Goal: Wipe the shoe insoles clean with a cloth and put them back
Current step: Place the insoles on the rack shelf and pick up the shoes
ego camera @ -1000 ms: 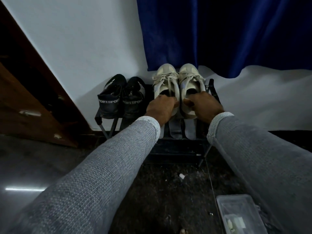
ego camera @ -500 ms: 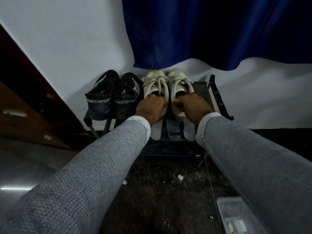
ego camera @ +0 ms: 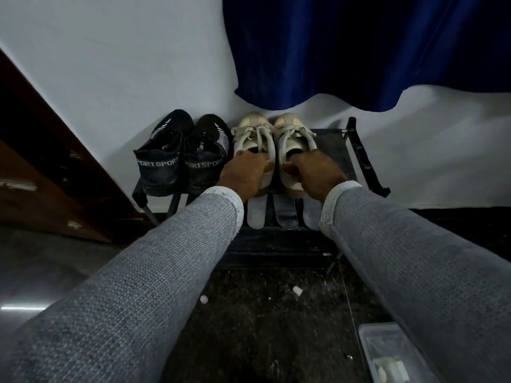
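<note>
Now, from the head camera, both hands are at the rack (ego camera: 362, 158), each one working a white shoe. The left hand (ego camera: 243, 175) has its fingers curled over the heel opening of the left white shoe (ego camera: 253, 139), gripping the collar. The right hand (ego camera: 315, 172) does the same on the right white shoe (ego camera: 293, 139), thumb hooked at the heel edge. That heel grip looks chosen to hold the mouths wide or to steady the pair; which one cannot be told from here.

The insoles (ego camera: 286, 215) lie on a lower shelf, just under the white pair: three pale strips show side by side between the two grey sleeves, their far ends hidden by the shoes and hands. Whether an insole sits inside either shoe is hidden. No cloth can be made out.

To the left, touching the white pair, stand the black shoes (ego camera: 179, 158), heels toward the camera. Near right on the floor sits a clear box (ego camera: 387, 352), probably kept within reach. A blue curtain (ego camera: 359, 51) hangs behind.
</note>
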The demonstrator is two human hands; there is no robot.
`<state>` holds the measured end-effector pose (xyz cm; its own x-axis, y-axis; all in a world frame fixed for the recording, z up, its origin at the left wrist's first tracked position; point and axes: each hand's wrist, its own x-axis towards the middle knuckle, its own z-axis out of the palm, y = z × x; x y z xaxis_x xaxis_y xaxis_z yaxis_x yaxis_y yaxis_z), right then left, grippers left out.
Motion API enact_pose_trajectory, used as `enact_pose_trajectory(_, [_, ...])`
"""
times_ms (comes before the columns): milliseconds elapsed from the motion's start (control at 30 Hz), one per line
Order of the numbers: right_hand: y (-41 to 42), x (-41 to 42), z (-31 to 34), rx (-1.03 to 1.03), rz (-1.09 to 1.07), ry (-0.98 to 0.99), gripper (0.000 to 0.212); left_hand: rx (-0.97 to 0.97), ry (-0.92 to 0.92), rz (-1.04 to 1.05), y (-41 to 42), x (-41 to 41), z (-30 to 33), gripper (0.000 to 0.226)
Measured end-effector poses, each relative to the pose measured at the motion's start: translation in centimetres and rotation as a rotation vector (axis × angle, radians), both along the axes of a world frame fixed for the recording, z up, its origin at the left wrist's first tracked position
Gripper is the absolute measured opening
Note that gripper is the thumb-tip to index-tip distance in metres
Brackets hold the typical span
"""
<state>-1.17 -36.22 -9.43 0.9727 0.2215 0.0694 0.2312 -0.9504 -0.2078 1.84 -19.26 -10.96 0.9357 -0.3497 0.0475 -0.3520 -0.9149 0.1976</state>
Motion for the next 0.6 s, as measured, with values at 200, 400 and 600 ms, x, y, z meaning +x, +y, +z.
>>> enact_pose_trajectory(200, [0.1,0.0,-0.3,0.023,-0.026,0.008,0.024,-0.056,-0.011,-0.02,0.1,0.1,-0.3,0.014])
enact_pose_trajectory(400, [0.2,0.0,-0.1,0.034,-0.043,0.018,0.026,-0.052,-0.028,-0.052,0.2,0.7,-0.8,0.015])
enact_pose_trajectory(600, [0.3,-0.2,-0.5,0.013,-0.05,-0.001,0.024,-0.076,-0.042,-0.028,0.2,0.8,-1.4,0.01])
